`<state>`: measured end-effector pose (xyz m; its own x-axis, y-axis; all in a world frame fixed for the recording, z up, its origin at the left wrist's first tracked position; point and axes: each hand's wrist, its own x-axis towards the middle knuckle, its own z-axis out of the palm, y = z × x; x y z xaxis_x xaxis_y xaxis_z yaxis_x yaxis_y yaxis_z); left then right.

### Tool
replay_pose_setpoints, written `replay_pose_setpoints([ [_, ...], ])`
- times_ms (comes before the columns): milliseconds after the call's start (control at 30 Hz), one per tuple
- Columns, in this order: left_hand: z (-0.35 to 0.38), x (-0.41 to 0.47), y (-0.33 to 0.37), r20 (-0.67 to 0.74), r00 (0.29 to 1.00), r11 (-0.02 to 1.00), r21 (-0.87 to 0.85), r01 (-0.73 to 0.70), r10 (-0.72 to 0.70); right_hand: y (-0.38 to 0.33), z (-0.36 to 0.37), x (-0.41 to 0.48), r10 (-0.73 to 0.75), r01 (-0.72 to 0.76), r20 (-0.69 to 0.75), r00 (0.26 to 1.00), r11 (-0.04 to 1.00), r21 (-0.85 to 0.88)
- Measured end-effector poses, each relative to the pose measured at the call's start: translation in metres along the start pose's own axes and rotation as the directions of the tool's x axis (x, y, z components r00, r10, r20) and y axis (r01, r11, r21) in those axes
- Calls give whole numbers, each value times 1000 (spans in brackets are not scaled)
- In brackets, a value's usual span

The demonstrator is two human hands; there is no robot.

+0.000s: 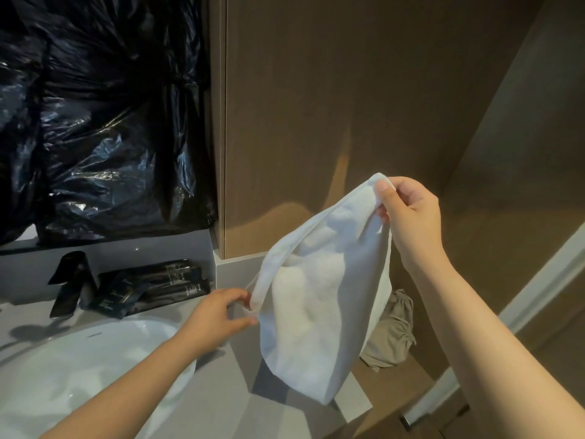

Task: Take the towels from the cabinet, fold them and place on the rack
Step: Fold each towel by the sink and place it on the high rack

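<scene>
Progress: one white towel (316, 296) is out of the cabinet (316, 106) and up in the air. I judge the fetch done for this one and the fold barely begun.
Left to do: I see no finished fold and no rack in view, so by my reckoning the folding and placing are both ahead.
Grip, right hand (408, 213): thumb and fingers pinch the towel's top corner, closed tight on the cloth, and the towel hangs below it.
Grip, left hand (221, 312): lower than the right hand and well to its left. The fingertips nip the towel's side edge and the other fingers are loosely curled.
Towel: slung between the two pinches, slack and bagging, with the bottom hem hanging free below both hands.
Below the right hand: a crumpled beige cloth (392, 331) lies in the cabinet behind the towel. I cannot tell whether it is another towel.
Below the left hand: sink basin (95, 359), with black sachets (152, 283) beyond it.
</scene>
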<state>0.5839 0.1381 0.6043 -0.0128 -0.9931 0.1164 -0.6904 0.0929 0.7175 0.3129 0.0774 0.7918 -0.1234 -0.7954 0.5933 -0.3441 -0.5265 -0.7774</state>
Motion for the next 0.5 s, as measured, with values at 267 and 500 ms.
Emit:
replay_pose_setpoints([
  [267, -14, 5, -19, -76, 995, 972, 232, -44, 63, 14, -7, 8, -11, 11, -16, 1000, 998, -56],
  [500, -91, 31, 16, -180, 966, 947, 296, -126, 185, 25, -23, 17, 9, -16, -91, 996, 997, -78],
])
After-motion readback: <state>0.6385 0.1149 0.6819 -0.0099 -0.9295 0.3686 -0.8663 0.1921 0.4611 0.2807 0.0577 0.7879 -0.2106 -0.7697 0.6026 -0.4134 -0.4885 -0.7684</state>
